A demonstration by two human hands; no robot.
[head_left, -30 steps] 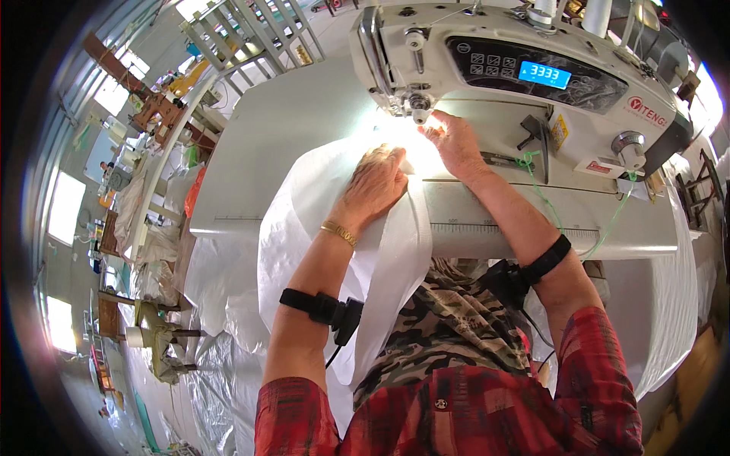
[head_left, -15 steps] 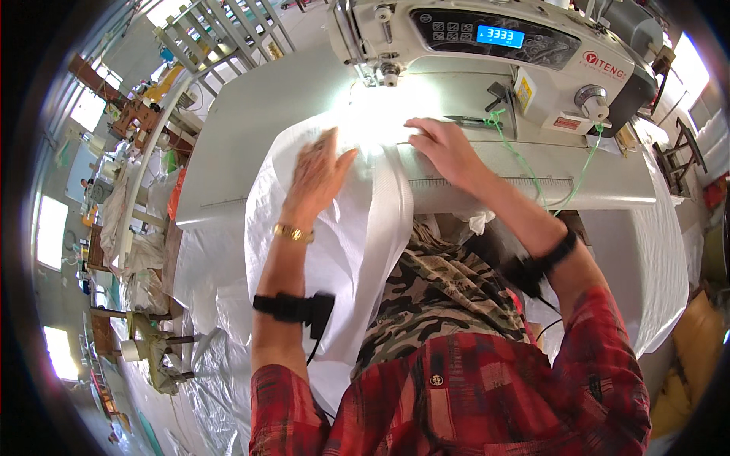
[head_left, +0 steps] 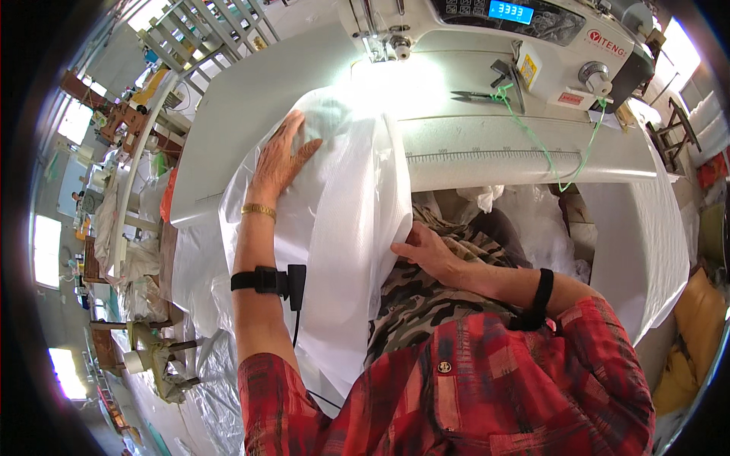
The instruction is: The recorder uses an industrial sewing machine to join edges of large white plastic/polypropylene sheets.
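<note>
In the head view, a big white sheet (head_left: 342,197) lies on the sewing table (head_left: 251,114) and hangs over its front edge, with the sewing machine (head_left: 494,38) behind. The left hand (head_left: 283,156) lies flat on the sheet, thumb out wide. The right hand (head_left: 430,254) is below the front edge, at the sheet's right side; I can't tell if its fingers pinch it.

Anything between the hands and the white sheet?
Nothing visible. The left hand lies on the sheet; the right hand is at its right edge, contact unclear. The green string is off to the right, clear of both hands.
</note>
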